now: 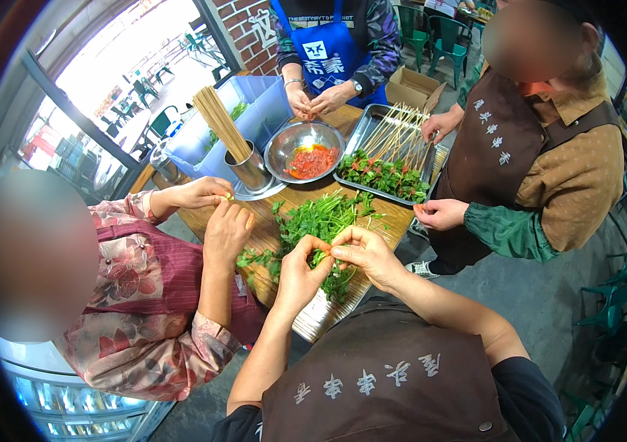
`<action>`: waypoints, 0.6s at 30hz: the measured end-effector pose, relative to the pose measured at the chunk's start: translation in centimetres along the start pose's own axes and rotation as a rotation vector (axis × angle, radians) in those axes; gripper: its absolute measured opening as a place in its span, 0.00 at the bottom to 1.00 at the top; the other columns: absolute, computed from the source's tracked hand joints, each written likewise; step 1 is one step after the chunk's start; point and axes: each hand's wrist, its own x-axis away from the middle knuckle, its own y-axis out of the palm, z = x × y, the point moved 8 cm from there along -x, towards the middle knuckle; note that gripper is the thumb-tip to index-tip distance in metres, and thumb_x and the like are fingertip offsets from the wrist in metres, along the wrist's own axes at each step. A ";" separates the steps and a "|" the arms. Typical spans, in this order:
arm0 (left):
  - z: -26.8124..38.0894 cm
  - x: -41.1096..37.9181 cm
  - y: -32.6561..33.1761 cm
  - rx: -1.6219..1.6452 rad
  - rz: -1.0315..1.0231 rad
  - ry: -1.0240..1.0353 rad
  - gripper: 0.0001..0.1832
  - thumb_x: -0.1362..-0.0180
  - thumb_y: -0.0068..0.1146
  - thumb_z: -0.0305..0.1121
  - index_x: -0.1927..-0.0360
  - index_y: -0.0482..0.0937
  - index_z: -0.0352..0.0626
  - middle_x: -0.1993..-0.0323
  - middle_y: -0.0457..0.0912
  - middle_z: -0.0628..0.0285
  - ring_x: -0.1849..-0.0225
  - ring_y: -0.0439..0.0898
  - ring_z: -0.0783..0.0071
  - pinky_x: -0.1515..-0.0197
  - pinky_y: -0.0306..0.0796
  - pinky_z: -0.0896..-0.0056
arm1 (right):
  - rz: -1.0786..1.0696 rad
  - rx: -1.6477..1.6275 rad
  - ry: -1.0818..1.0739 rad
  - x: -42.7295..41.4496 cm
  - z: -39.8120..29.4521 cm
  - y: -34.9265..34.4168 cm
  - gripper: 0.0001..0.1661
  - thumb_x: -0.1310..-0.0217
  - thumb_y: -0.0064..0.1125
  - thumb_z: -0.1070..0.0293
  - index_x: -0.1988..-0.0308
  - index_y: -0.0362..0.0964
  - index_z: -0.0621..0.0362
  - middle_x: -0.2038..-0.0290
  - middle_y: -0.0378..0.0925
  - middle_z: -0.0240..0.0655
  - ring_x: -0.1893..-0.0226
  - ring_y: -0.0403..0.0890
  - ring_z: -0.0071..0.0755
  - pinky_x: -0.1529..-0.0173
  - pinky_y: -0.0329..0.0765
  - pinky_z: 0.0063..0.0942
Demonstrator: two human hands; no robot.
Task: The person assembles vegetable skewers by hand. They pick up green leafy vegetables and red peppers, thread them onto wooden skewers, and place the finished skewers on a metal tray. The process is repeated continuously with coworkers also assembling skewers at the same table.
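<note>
My left hand (303,271) and my right hand (374,258) meet at the fingertips above the near part of the table. Both pinch a small piece of food, mostly hidden by my fingers, with an orange tint where the fingertips touch. Directly beneath lies a loose heap of leafy green herbs (313,221) with pale stems, resembling coriander. Beyond the heap, a steel bowl (273,145) contains red marinated slices (310,162) and some yellow liquid. To its right, a metal tray (358,126) bears bamboo skewers (396,135) threaded with green bundles and red bits.
A steel cup (251,172) of upright bamboo sticks (222,119) stands beside a translucent plastic bin (181,152) with greens. Co-workers' hands are close by: left (227,226), far side (327,102) and right (441,214). A cardboard box (412,85) sits behind the wooden table (261,215).
</note>
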 end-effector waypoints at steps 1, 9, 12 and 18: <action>0.4 0.1 -0.1 -0.042 0.008 0.022 0.08 0.48 0.61 0.24 0.65 0.73 0.37 0.70 0.75 0.69 0.66 0.72 0.83 0.62 0.67 0.80 | -0.015 0.032 0.013 -0.1 0.2 0.0 0.07 0.42 0.60 0.76 0.62 0.71 0.63 0.69 0.76 0.33 0.72 0.76 0.21 0.68 0.74 0.19; -2.3 -0.2 0.9 0.272 0.002 -0.068 0.09 0.46 0.59 0.21 0.62 0.73 0.38 0.67 0.76 0.67 0.65 0.75 0.81 0.61 0.70 0.80 | -0.042 0.199 -0.021 -0.7 0.1 0.1 0.06 0.42 0.60 0.76 0.65 0.70 0.64 0.72 0.76 0.32 0.72 0.77 0.21 0.68 0.74 0.19; -2.7 -0.1 2.0 0.649 -0.010 -0.196 0.13 0.45 0.58 0.20 0.56 0.73 0.38 0.68 0.77 0.65 0.69 0.76 0.81 0.66 0.71 0.80 | 0.017 0.329 -0.103 -0.6 -0.8 -0.4 0.05 0.43 0.60 0.76 0.66 0.70 0.63 0.71 0.76 0.31 0.71 0.77 0.20 0.68 0.75 0.19; -3.8 0.6 3.9 0.989 -0.050 -0.443 0.27 0.43 0.55 0.18 0.40 0.62 0.39 0.67 0.79 0.61 0.69 0.80 0.79 0.69 0.74 0.82 | 0.162 0.682 -0.312 -0.3 -2.9 -1.8 0.07 0.47 0.62 0.73 0.68 0.72 0.62 0.72 0.76 0.35 0.70 0.79 0.27 0.64 0.74 0.27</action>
